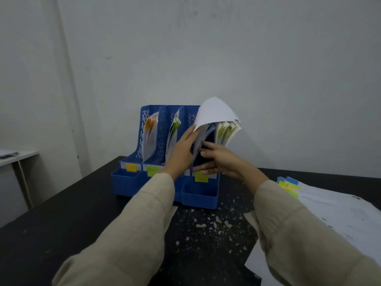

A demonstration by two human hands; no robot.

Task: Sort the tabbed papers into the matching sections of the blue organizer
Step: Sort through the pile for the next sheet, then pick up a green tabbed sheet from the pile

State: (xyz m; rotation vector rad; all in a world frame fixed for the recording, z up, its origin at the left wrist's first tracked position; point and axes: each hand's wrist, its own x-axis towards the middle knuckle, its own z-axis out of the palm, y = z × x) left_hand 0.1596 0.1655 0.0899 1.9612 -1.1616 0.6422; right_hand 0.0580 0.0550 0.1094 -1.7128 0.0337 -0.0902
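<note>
Both hands are up at the right end of the blue organizer (165,145), working a curled white sheet (214,112) into one of its right-hand sections. Spread flat with fingers extended, the left hand (183,153) presses against the sheet's lower edge and grips nothing. Beside it, the right hand (220,162) has loosely spread fingers reaching among the filed papers (226,131) (whether it pinches the sheet or only parts the stack, I cannot tell). That sheet bows over the top of the section, so it looks only partly seated.

Sorting seems well along. An orange-tabbed bundle (149,131) stands in the leftmost section and a green-tabbed bundle (174,131) in the next, above coloured labels (131,167) on the organizer's front. Work remains, though: a pile of tabbed papers (321,205) lies on the black table (61,213) to the right, well apart from the organizer.
</note>
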